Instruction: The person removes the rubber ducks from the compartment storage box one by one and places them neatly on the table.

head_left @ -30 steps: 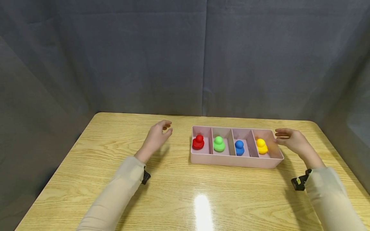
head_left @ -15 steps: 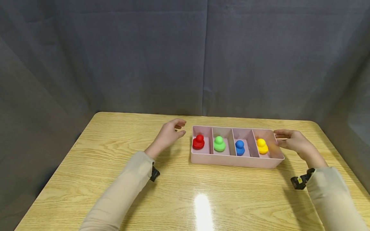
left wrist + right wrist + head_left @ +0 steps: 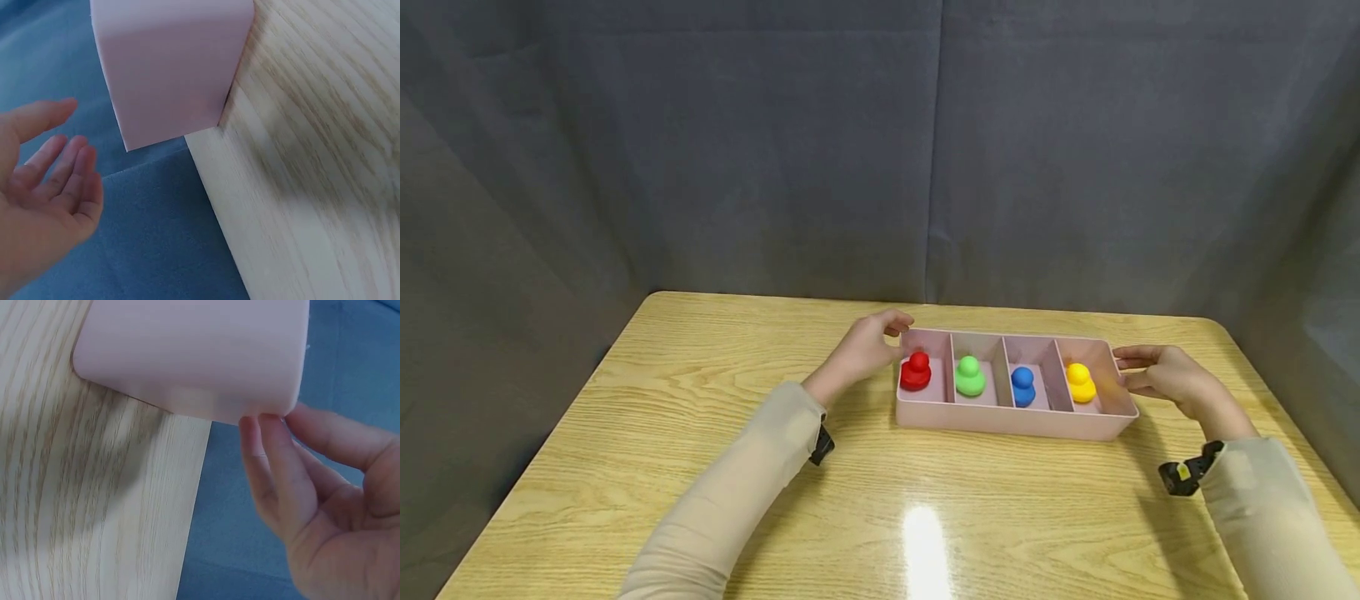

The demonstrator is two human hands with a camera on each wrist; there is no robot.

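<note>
Long pink plastic tray [image 3: 1000, 417] with four boxes on the shiny wooden counter [image 3: 700, 400], left hand [image 3: 865, 350] loose at its left end, right hand [image 3: 1165, 379] touching its right end, fingers [image 3: 275, 462] nearly straight, smooth round toys inside.

Both arms are stretched forward; the left hand [image 3: 867, 350] is held open, the right hand [image 3: 1165, 377] loosely curled.
</note>
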